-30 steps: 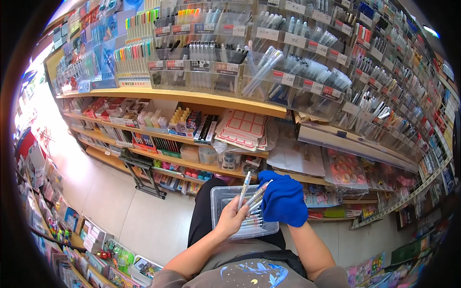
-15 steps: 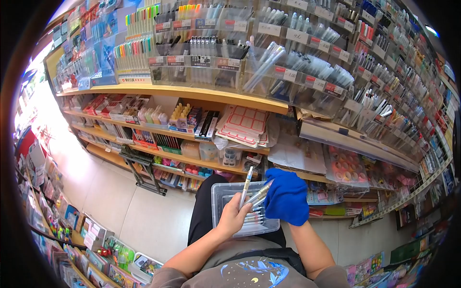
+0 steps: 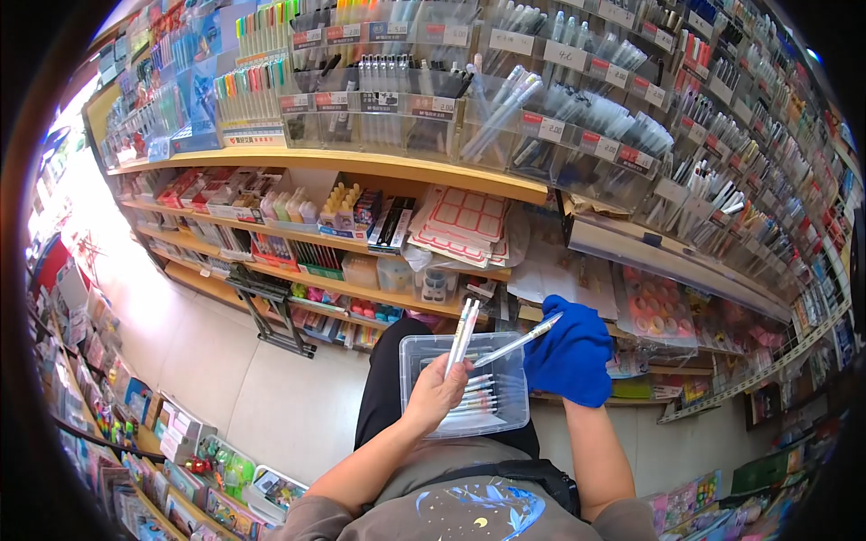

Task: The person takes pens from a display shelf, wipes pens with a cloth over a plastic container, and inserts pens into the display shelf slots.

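Observation:
My left hand is closed around a few white pens that point up above the box. Another pen slants from the left fingertips to the right, its tip in front of a blue cloth. The cloth drapes over my right hand, hiding its fingers; only the wrist and forearm show below. A clear plastic box rests on my lap beneath both hands, with several pens lying in it.
Pen racks with price tags fill the shelf ahead. Lower wooden shelves hold boxes and red-bordered label sheets. A folded dark metal stand is at left. Bins of small goods line the lower left.
The blue cloth with my right hand has moved to the right, away from my left hand. Pens in my left hand now stand close together, while one slants toward the cloth.

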Available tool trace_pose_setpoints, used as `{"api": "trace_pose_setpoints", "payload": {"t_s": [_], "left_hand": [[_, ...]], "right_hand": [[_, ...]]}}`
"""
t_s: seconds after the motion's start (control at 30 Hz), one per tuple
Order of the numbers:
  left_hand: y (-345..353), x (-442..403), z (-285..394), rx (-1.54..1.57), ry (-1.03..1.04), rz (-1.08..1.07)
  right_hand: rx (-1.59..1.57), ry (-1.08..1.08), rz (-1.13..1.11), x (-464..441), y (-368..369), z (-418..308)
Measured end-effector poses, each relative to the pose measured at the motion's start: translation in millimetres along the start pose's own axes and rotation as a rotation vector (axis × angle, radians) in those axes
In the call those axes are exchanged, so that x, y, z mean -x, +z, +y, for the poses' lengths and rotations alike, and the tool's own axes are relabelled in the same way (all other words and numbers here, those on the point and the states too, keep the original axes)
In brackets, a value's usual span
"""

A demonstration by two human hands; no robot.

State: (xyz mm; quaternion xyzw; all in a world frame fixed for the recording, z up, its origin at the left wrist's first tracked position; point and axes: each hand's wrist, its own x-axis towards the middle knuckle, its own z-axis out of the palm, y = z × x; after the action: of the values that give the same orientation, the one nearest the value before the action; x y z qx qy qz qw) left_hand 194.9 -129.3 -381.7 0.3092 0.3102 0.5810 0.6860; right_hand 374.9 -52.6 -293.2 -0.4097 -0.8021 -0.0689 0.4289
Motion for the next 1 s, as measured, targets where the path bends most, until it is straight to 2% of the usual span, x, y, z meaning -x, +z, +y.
{"api": "trace_pose_setpoints", "payload": {"t_s": [0.17, 0.37, 0.5, 0.6, 0.63, 0.77, 0.87, 1.0], "left_hand": [[4, 1, 1, -0.137, 0.025, 0.037], [9, 4, 3, -0.245, 0.018, 0.061], [9, 5, 2, -0.207, -0.007, 0.07], [6, 3, -1, -0.262, 0.039, 0.133], [2, 0, -8, -0.29, 0.089, 0.114], [6, 0, -8, -0.48, 0.184, 0.045], [5, 2, -7, -0.314, 0.052, 0.063], [14, 0, 7, 0.121, 0.024, 0.129]], "right_hand": [[-0.176, 0.004, -0.165, 5, 8, -6], [-0.336, 0.019, -0.053, 11, 18, -12], [-0.358, 0.072, -0.2, 27, 27, -29], [-0.36, 0.012, -0.328, 40, 33, -42], [-0.44, -0.045, -0.207, 45, 45, -36], [-0.487, 0.139, -0.193, 18, 34, -39], [-0.673, 0.226, -0.089, 21, 42, -21], [-0.814, 0.487, -0.24, 37, 49, -28]]}}
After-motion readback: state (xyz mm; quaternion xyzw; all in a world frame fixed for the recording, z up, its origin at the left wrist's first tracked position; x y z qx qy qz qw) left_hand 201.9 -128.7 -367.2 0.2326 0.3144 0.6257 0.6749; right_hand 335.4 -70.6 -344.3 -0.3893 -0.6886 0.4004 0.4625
